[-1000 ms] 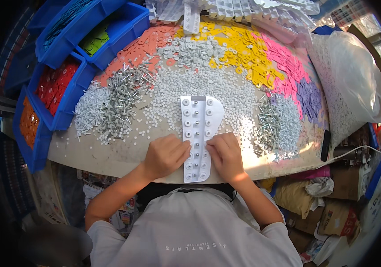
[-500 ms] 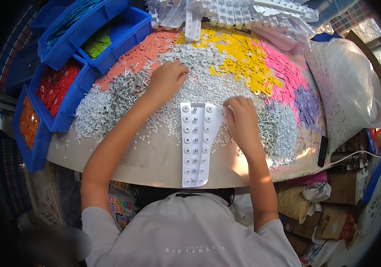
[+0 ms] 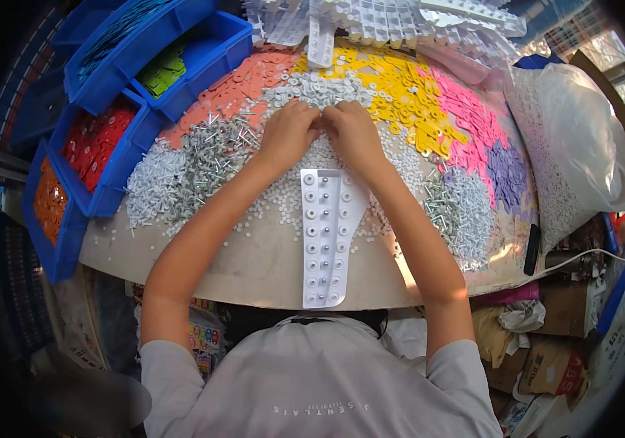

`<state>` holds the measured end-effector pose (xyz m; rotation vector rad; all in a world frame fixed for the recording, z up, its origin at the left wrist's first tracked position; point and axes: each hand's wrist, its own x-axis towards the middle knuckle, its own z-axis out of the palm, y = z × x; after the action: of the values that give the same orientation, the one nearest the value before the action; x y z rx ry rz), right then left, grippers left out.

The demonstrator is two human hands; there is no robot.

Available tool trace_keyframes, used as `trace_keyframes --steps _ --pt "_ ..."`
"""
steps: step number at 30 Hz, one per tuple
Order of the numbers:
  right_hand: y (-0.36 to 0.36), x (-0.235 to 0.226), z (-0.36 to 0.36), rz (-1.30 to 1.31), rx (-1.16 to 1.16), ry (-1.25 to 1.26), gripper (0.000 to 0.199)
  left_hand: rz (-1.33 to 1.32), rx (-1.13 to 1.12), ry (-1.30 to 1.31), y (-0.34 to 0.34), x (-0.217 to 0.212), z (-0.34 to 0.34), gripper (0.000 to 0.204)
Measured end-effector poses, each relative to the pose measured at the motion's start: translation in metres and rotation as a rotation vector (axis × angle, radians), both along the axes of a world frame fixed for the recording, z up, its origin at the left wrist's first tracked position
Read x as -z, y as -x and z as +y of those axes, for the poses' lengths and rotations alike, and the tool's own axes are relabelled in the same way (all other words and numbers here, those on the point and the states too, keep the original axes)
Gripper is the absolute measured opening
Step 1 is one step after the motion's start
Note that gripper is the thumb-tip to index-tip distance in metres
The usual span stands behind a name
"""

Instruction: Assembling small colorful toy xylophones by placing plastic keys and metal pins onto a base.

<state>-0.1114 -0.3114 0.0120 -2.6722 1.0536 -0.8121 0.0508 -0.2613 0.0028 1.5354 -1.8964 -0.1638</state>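
While both hands, left hand (image 3: pixel 288 131) and right hand (image 3: pixel 353 131), dug curled fingers into white washers (image 3: pixel 316 91) beyond the white tray (image 3: pixel 327 233), grip unclear, its pegs looked mostly filled.

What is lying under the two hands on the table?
Both the left hand and right hand rest on a heap of small white washers. Whatever the palms grip is covered.

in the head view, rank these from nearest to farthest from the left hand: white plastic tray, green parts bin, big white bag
From the left hand:
1. White plastic tray, just below it toward the person.
2. Green parts bin, up and to the left.
3. Big white bag, far right.
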Motion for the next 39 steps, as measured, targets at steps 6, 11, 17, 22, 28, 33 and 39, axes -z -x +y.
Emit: trace_keyframes --steps 6,11,17,22,28,33,39 --pt "0.008 0.002 0.004 -0.018 0.010 0.012 0.002 0.140 -0.039 -0.130 -0.001 -0.012 0.011 0.013" --pt "0.024 -0.017 0.041 -0.208 0.067 -0.203 0.006 0.496 0.013 -0.174 -0.014 -0.044 0.079 0.015" --pt "0.074 -0.055 0.132 -0.313 0.067 -0.395 0.011 0.590 0.235 -0.491 -0.001 -0.057 0.167 0.011" --pt "0.089 -0.062 0.190 -0.278 0.009 -0.648 0.010 0.552 0.302 -0.391 0.016 -0.044 0.195 0.012" --pt "0.088 -0.047 0.209 -0.255 -0.012 -0.721 0.010 0.528 0.247 -0.401 0.031 -0.032 0.207 0.010" --pt "0.083 -0.042 0.214 -0.269 0.072 -0.723 0.011 0.633 0.078 -0.397 0.039 -0.031 0.211 0.015" --pt "0.088 -0.017 0.225 -0.098 0.040 -0.142 0.027 0.027 0.254 0.116 0.034 -0.021 0.211 0.023"
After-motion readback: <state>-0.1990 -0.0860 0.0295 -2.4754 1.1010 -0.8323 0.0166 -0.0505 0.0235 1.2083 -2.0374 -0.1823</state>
